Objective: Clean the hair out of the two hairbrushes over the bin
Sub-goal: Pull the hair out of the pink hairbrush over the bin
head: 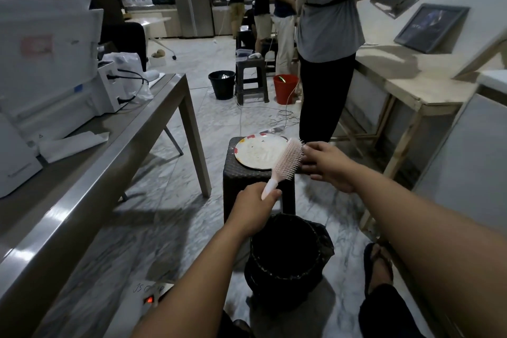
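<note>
Far left: a long metal table (153,129) loaded with white boxes (49,57), none of it part of the job. Lower down and nearer centre, left hand (253,207) wrapped around the handle of a pink hairbrush (285,166), holding it tilted with the head up and to the right, bristles turned rightward. Below that hand, a black bin (288,258) lined with a dark bag, mouth open; too dark inside to tell whether any hair has landed there. Worth noting that the brush head sits above the dark wicker stool (247,173) rather than squarely over the bin, so probably needs drawing back before anything is dropped. On the stool, a pale plate (260,152), partly behind the brush. Further right, right hand (329,166) reaching to the bristle side of the brush head, fingertips at or just against the bristles near the tip, fingers bent; cannot tell whether a tuft is pinched, since no strand shows clearly at this size. Hard to say how much hair remains in the bristles either. Judged from all this: mid-way through picking at the first brush, at best. No second hairbrush visible anywhere, so that one apparently yet to be fetched and cleaned. Right edge: a standing person (329,35) beyond the stool and a wooden bench (406,82).
</note>
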